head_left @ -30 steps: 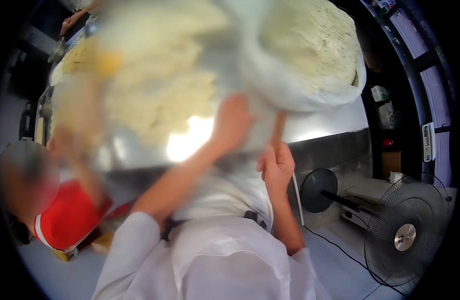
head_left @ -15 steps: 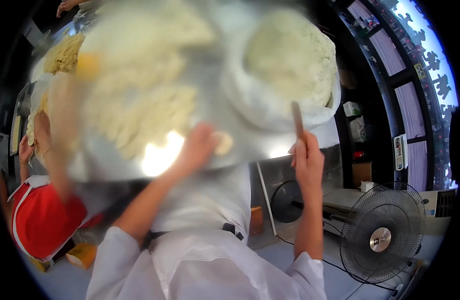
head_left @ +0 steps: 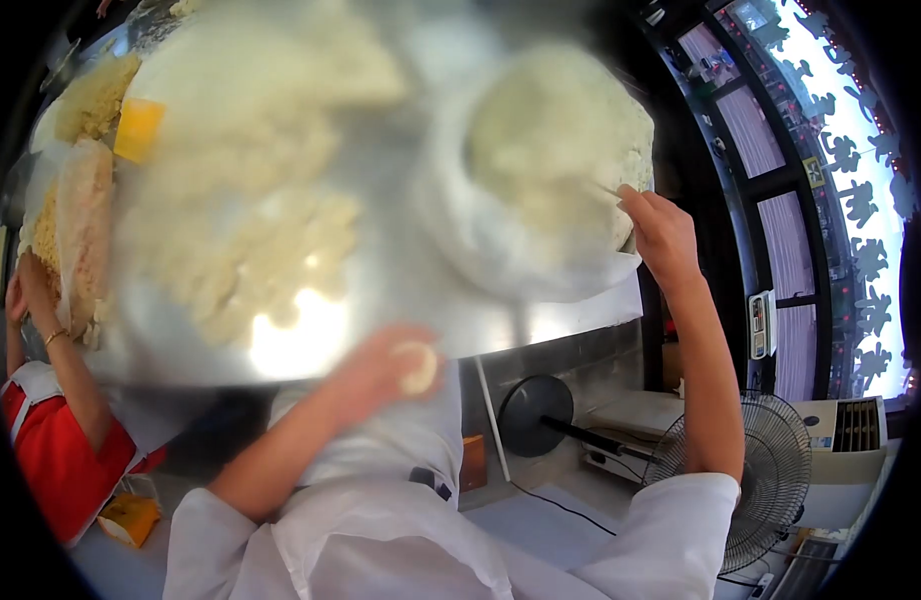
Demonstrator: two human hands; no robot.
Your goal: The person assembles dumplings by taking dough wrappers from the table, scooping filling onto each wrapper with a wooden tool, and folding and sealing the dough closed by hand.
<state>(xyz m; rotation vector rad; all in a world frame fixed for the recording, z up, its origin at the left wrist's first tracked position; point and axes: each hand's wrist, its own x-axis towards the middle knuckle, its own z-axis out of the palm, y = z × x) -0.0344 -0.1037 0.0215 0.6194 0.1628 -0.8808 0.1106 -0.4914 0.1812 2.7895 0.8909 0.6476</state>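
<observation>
My left hand [head_left: 376,375] is closed around a small round piece of pale dough [head_left: 419,369], just off the near edge of the metal table [head_left: 396,255]. My right hand [head_left: 663,232] grips a thin flat stick [head_left: 607,189], its far end blurred against a large pale greenish mound of filling [head_left: 571,130]. That filling sits in a white-lined container [head_left: 481,255] at the table's right. Many flattened pale dough pieces [head_left: 271,245] lie left of the container, partly blurred. What the stick carries, if anything, cannot be made out.
At the left a co-worker's hands [head_left: 33,290] work beside a crumbly yellow heap [head_left: 91,95]. A yellow block-like piece [head_left: 141,130] lies near it. Below right stand a black fan [head_left: 761,520] and a round black base with a pole [head_left: 536,415].
My right hand has gone up and rightward, bringing the stick to the filling. My left hand has drawn back toward my body with the dough piece. The camera view has shifted.
</observation>
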